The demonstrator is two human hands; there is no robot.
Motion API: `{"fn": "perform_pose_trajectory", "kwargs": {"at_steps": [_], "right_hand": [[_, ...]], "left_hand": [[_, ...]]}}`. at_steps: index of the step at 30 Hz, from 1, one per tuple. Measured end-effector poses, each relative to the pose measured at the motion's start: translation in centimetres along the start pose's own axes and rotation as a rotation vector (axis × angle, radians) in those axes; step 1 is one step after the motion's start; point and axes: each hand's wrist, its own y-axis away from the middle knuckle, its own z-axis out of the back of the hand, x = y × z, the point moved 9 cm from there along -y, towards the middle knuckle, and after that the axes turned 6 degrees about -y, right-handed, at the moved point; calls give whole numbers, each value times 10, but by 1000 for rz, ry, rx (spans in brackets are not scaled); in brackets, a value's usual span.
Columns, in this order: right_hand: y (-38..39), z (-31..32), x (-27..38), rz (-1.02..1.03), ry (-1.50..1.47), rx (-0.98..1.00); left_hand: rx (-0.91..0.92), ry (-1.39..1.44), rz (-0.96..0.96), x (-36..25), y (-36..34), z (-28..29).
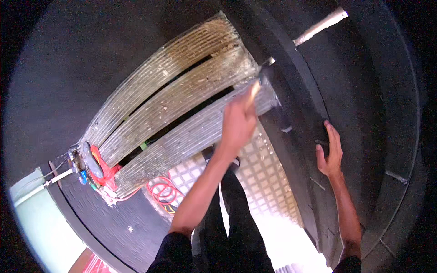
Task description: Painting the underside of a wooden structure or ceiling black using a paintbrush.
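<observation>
My left hand (239, 125) is closed around the pale handle of a tool (255, 91). The tool's dark head is smeared by motion, so its kind is unclear. It is over the far right end of a bench of worn, ribbed grey planks (182, 109), close to a dark curved panel (300, 86). On that panel, further right, my right hand (332, 152) rests with fingers stretched and thumb apart, holding nothing. Its fingertips are near a seam in the dark surface.
At the bench's left end lie a red cloth or bag (107, 170), a grey rounded object (93, 159) and small coloured items. A coiled red hose (166, 191) lies beneath, near a checkered floor (268, 173). A pale strip (323, 27) stands out at upper right.
</observation>
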Motion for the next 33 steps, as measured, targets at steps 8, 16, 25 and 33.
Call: {"fn": "perform_pose_trajectory", "kwargs": {"at_steps": [8,16,25,33], "right_hand": [[-3,-2,4,-5,-28,17],[0,-2,-1,56,-16,7],[7,-4,-4,107,24,-9],[-3,-17,0,52,4,38]], "left_hand": [[141,95,-262,-8,-31,-22],[264,74,335,28,-70,7],[358,255,75,16,-21,-29],[96,-81,-11,34,-159,46]]}}
